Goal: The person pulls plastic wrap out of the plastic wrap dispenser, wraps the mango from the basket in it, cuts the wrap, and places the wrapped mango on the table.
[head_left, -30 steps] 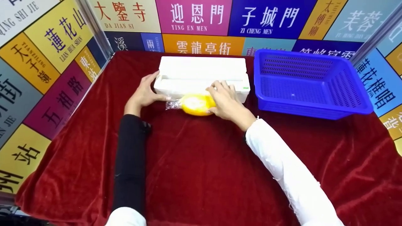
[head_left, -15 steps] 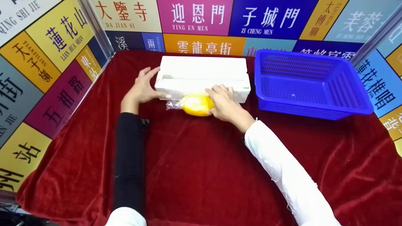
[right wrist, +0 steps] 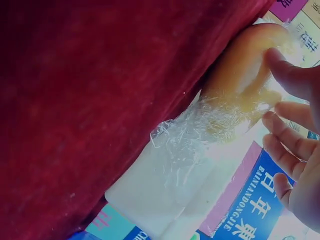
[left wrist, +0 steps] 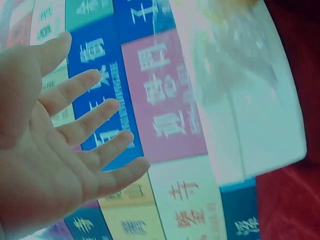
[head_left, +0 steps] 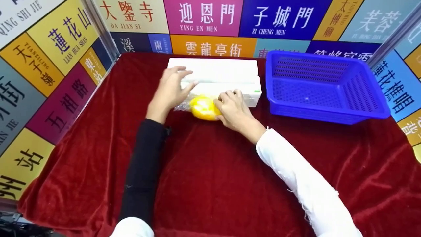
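A yellow rounded thing, much like a fruit, lies wrapped in clear cling film against the front of a white cling film dispenser. My right hand holds its right end, thumb in front and fingers over the top. In the right wrist view, crinkled film trails from the yellow-orange body across the dispenser's white face. Over the dispenser's left end hovers my left hand, fingers spread and nothing in them. Its palm shows in the left wrist view.
A blue perforated plastic basket stands right of the dispenser. Red velvet cloth covers the table. Panels with Chinese lettering rise behind and on both sides, with metal posts at the corners.
My left hand has let go of the film at the dispenser's lower left and moved right and up over its left end. The right hand stays on the yellow thing.
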A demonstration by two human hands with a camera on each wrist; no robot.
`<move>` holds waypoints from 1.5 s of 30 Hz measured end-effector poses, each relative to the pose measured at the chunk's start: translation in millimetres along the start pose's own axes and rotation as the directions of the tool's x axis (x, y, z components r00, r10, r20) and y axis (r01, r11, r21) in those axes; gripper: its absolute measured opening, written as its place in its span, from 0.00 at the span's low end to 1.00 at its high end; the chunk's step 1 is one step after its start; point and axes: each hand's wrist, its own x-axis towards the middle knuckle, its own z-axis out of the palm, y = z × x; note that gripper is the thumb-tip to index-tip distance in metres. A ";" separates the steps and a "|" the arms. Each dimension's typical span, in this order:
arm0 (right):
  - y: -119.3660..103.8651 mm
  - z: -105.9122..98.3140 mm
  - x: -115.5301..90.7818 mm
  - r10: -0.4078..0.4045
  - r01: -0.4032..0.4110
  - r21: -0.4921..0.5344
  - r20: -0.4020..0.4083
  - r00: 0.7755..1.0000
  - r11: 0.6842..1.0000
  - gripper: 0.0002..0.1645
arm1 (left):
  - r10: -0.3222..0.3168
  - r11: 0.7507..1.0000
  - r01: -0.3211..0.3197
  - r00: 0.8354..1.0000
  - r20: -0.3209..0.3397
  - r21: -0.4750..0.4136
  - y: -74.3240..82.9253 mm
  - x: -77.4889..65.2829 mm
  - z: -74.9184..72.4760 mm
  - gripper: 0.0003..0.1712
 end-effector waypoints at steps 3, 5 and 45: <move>-3.1 -0.7 -0.6 -0.013 0.013 -0.021 0.002 1.000 1.000 0.28 | 0.057 0.998 -0.057 0.998 0.037 0.012 11.8 -0.3 11.3 0.27; -5.0 -1.5 -0.5 -0.014 0.015 -0.029 0.023 1.000 0.999 0.30 | 0.092 0.996 -0.093 0.993 0.070 0.008 17.0 -0.3 18.3 0.24; 0.8 -7.2 -12.0 0.004 -0.006 0.098 0.014 1.000 0.995 0.38 | 0.065 0.990 -0.036 0.975 0.215 -0.138 26.3 0.5 22.0 0.16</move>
